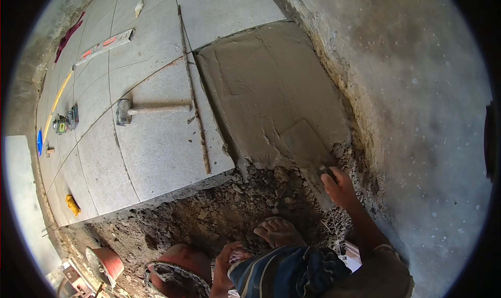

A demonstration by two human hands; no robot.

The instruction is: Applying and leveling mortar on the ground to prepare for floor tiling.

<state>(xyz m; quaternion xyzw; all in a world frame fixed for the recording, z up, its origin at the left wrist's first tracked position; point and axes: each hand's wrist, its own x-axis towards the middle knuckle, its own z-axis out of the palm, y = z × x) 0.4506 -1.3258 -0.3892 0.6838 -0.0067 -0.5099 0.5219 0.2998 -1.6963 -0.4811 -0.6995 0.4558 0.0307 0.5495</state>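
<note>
My right hand (340,189) grips the handle of a mortar-coated flat trowel (302,141), whose blade rests on the lower right of a bed of wet grey mortar (261,79) beside the laid tiles. My left hand (225,266) is low beside my knee in striped cloth (282,274), fingers curled; what it holds, if anything, I cannot make out. My bare foot (274,230) is on dark rubble (193,212). A red bucket (180,259) caked with mortar sits just left of my left hand.
On pale tiles (156,162) lie a long rod (193,94), hammer (146,108), level (104,47), cordless tool (65,123), yellow strip (60,97) and cloths (68,37). A second red bucket (104,261) is at lower left. A concrete wall (417,115) runs along the right.
</note>
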